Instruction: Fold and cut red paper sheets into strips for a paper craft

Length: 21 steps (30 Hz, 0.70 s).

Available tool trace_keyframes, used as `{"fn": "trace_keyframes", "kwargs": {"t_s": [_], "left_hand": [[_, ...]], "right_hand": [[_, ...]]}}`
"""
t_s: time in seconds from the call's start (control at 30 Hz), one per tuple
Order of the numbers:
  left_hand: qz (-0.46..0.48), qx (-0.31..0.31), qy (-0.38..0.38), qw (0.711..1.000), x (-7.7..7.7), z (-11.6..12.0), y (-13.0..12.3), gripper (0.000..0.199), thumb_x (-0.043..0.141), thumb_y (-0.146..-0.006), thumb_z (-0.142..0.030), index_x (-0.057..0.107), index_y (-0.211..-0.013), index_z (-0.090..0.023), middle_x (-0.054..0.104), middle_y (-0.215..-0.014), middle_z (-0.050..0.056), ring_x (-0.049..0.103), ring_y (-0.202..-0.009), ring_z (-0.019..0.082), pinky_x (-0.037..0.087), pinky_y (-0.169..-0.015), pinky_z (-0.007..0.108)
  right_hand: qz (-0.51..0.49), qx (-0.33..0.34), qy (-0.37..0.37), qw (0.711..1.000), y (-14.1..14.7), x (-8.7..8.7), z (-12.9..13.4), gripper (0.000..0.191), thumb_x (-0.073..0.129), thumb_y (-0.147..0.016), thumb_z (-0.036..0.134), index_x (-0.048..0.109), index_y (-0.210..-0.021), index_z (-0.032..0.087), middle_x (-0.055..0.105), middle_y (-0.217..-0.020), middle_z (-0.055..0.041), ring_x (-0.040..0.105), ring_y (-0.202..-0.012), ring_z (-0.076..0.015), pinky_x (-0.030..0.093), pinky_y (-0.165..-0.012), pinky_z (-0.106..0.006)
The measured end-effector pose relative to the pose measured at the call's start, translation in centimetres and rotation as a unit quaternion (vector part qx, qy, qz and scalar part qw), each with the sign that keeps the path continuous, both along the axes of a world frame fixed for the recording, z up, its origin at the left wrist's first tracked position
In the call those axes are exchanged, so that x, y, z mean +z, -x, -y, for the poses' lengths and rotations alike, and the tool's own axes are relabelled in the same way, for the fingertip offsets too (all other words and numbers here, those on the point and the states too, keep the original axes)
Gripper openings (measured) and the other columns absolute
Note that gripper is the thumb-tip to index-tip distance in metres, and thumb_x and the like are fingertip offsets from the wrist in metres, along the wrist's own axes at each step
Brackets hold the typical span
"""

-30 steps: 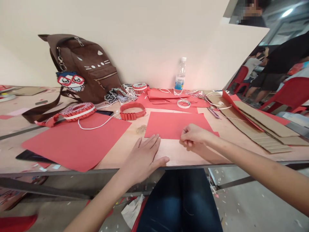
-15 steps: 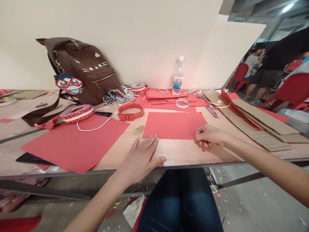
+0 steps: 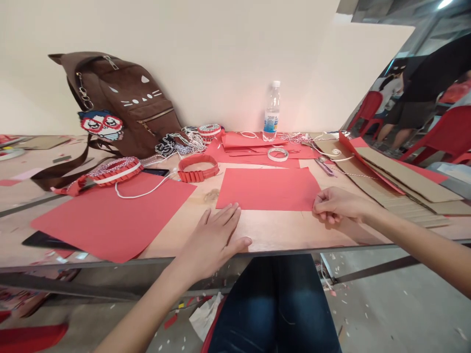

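Observation:
A red paper sheet (image 3: 268, 189) lies flat on the wooden table (image 3: 272, 230) in front of me. Its lower left corner is under the fingertips of my left hand (image 3: 217, 240), which rests palm down with the fingers spread. My right hand (image 3: 333, 205) is closed in a pinch at the sheet's lower right corner; whatever lies between the fingertips is too small to make out. Behind the sheet, a roll of tape (image 3: 277, 155) sits on more red paper (image 3: 250, 142).
A brown backpack (image 3: 125, 98) leans on the wall at left. Pleated red rings (image 3: 198, 169), a larger red sheet (image 3: 114, 220), a water bottle (image 3: 271, 115), cardboard strips (image 3: 408, 179), scissors (image 3: 326, 166) and tangled cords surround the work area. People sit and stand at far right.
My right hand has moved right, from just inside the sheet's lower right part to its corner. My left hand stays in place. The view has shifted slightly.

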State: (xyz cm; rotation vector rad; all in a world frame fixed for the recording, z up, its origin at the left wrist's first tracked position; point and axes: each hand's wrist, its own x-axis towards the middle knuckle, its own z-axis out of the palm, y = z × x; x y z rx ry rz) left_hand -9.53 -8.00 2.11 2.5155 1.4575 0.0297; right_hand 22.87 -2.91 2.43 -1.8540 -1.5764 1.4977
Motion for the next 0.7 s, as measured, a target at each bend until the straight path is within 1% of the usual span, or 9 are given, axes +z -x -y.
{"fn": "trace_keyframes", "kwargs": {"t_s": [0.13,0.23,0.37,0.47,0.57,0.63,0.7], "left_hand": [[-0.001,0.0,0.002,1.0,0.0,0.0,0.0,0.072,0.026,-0.093,-0.062,0.03,-0.148,-0.015,0.025,-0.156,0.009,0.023,-0.144,0.025,0.015,-0.116,0.051],[-0.001,-0.003,-0.002,1.0,0.1,0.1,0.0,0.071,0.026,-0.093,-0.061,0.03,-0.148,-0.015,0.026,-0.155,0.01,0.024,-0.144,0.025,0.016,-0.116,0.052],[-0.001,-0.003,-0.005,1.0,0.1,0.2,0.0,0.07,0.027,-0.094,-0.06,0.031,-0.148,-0.014,0.027,-0.155,0.011,0.025,-0.144,0.026,0.017,-0.115,0.052],[0.001,-0.007,-0.007,1.0,0.1,0.1,0.0,0.069,0.027,-0.094,-0.059,0.032,-0.147,-0.015,0.027,-0.155,0.011,0.024,-0.144,0.026,0.017,-0.116,0.052],[0.003,-0.006,-0.005,1.0,0.1,0.2,0.0,0.07,0.028,-0.094,-0.059,0.031,-0.147,-0.015,0.026,-0.155,0.011,0.024,-0.144,0.026,0.017,-0.116,0.052],[0.006,-0.006,-0.006,1.0,0.1,0.2,0.1,0.07,0.029,-0.094,-0.059,0.031,-0.147,-0.014,0.026,-0.155,0.011,0.025,-0.144,0.027,0.017,-0.116,0.053],[0.014,-0.01,-0.01,1.0,0.1,0.2,0.2,0.07,0.03,-0.093,-0.059,0.033,-0.146,-0.014,0.029,-0.154,0.012,0.026,-0.143,0.027,0.019,-0.115,0.052]], "right_hand": [[0.006,-0.02,0.006,1.0,-1.6,-0.3,0.2,0.015,0.063,-0.057,0.023,0.051,-0.052,0.017,0.056,-0.048,-0.0008,0.049,-0.04,-0.006,0.031,-0.035,-0.015],[0.005,-0.024,0.003,1.0,-2.9,-0.7,0.2,0.014,0.064,-0.058,0.023,0.052,-0.054,0.016,0.057,-0.049,-0.0006,0.047,-0.039,-0.0049,0.032,-0.036,-0.015],[0.005,-0.039,0.012,0.999,-3.9,-0.8,0.4,0.015,0.065,-0.061,0.022,0.053,-0.055,0.016,0.056,-0.048,-0.0001,0.044,-0.038,-0.0041,0.031,-0.036,-0.014],[-0.027,-0.039,-0.013,0.999,-4.6,-0.4,1.4,0.018,0.059,-0.073,0.025,0.055,-0.059,0.015,0.055,-0.051,0.0,0.045,-0.041,-0.0026,0.03,-0.04,-0.013],[-0.051,-0.043,-0.054,0.996,-6.7,0.1,2.6,0.026,0.05,-0.084,0.03,0.056,-0.064,0.014,0.055,-0.057,-0.0011,0.048,-0.046,-0.0022,0.031,-0.044,-0.014],[-0.006,-0.063,-0.085,0.994,-8.8,0.5,3.1,0.031,0.048,-0.087,0.034,0.056,-0.065,0.015,0.057,-0.059,-0.0036,0.051,-0.048,-0.005,0.033,-0.045,-0.016],[0.1,-0.081,-0.139,0.982,-10.5,1.0,3.3,0.034,0.046,-0.089,0.039,0.057,-0.067,0.015,0.059,-0.058,-0.0067,0.055,-0.05,-0.01,0.038,-0.047,-0.021]]}}
